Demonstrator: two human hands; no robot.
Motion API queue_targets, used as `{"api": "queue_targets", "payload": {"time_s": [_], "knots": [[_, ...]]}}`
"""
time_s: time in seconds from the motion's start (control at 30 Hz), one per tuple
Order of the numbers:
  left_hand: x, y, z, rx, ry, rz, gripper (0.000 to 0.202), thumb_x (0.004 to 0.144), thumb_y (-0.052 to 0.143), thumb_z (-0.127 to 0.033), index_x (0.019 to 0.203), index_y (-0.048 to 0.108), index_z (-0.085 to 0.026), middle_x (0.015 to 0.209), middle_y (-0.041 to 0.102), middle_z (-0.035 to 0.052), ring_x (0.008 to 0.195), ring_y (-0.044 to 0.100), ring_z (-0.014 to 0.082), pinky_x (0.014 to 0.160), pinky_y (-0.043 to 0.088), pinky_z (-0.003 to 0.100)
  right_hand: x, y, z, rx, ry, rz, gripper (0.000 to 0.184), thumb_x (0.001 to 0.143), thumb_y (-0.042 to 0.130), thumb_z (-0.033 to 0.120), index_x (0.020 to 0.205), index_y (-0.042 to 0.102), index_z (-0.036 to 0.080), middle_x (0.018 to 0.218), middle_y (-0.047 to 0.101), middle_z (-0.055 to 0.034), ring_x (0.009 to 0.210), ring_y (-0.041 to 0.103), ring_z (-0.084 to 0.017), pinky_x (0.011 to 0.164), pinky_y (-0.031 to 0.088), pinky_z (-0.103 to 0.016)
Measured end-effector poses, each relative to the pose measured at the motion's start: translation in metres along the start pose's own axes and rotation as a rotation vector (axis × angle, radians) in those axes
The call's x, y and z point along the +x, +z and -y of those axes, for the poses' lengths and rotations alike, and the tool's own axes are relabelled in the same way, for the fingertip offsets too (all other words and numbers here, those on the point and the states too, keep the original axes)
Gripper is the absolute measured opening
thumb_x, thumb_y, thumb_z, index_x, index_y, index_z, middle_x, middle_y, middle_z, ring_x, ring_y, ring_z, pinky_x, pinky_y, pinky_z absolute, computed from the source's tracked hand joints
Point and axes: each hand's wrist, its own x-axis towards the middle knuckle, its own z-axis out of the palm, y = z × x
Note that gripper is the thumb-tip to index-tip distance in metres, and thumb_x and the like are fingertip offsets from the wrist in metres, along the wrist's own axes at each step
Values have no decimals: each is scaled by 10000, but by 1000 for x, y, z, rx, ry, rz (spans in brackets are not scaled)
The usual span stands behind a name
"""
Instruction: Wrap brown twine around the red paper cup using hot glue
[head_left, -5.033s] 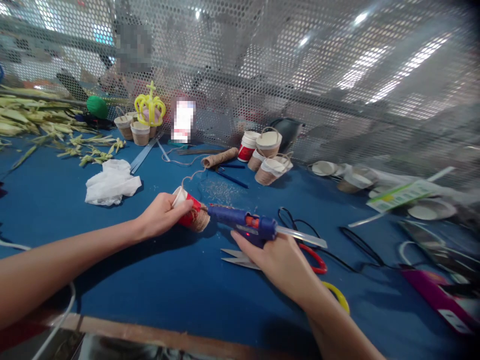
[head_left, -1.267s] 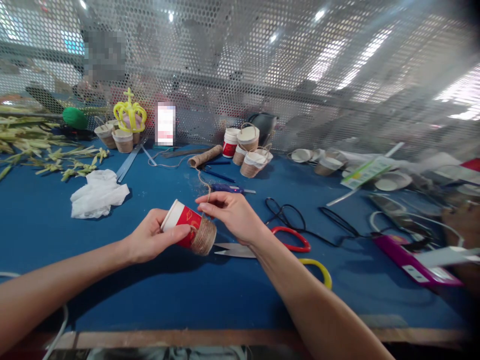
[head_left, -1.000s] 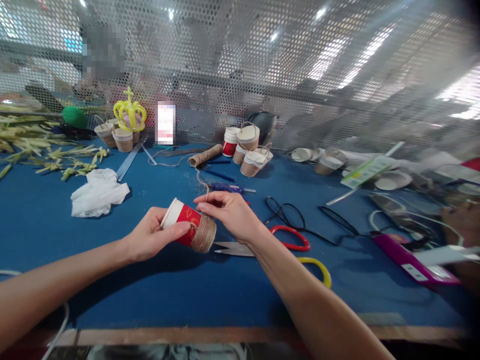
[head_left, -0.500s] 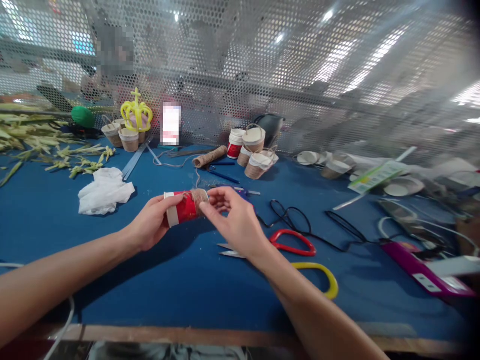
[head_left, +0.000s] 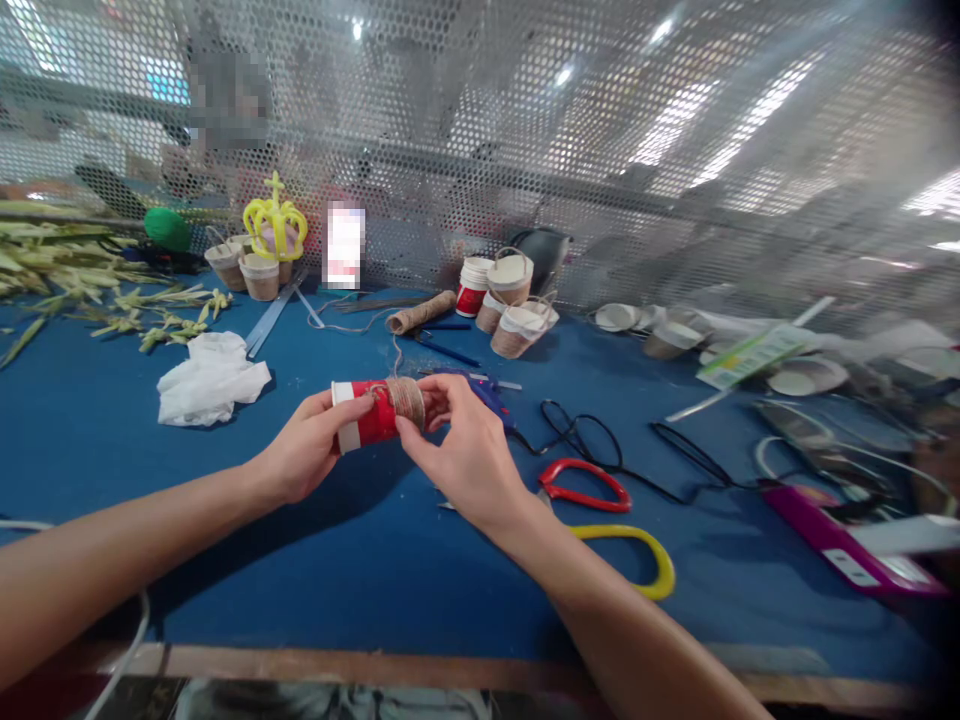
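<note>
My left hand (head_left: 307, 455) grips a red paper cup (head_left: 369, 420) lying sideways above the blue table, its white rim toward the left. Brown twine (head_left: 407, 397) is wound round the cup's narrow end. My right hand (head_left: 461, 445) closes its fingers on that wrapped end and pinches the twine. A strand runs from the cup back to the twine spool (head_left: 420, 313). The blue glue gun (head_left: 487, 392) lies just behind my right hand.
Scissors with a red and a yellow handle (head_left: 600, 500) lie right of my hands beside a black cord (head_left: 637, 440). Twine-wrapped cups (head_left: 517, 305) stand at the back. White crumpled plastic (head_left: 210, 375) and green leaves (head_left: 90, 290) lie left. A mesh screen (head_left: 525, 150) closes the back.
The glue gun was put down and my right hand went to the twine. The cup has turned from tilted to lying level, and my right fingers have closed on its wrapped end.
</note>
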Motion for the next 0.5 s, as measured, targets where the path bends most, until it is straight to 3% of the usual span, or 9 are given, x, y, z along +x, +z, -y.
{"api": "queue_targets", "payload": {"time_s": [0.5], "knots": [[-2,-2,1,10,32,41,215,697,615,-212,870,648,-90,823,697,77,771,634,184,753,465,268,-1,1,2,-28,-8,-14,222,681,553,203,886,474,177,815,579,-54,692,551,-154,658,475,-305]]}}
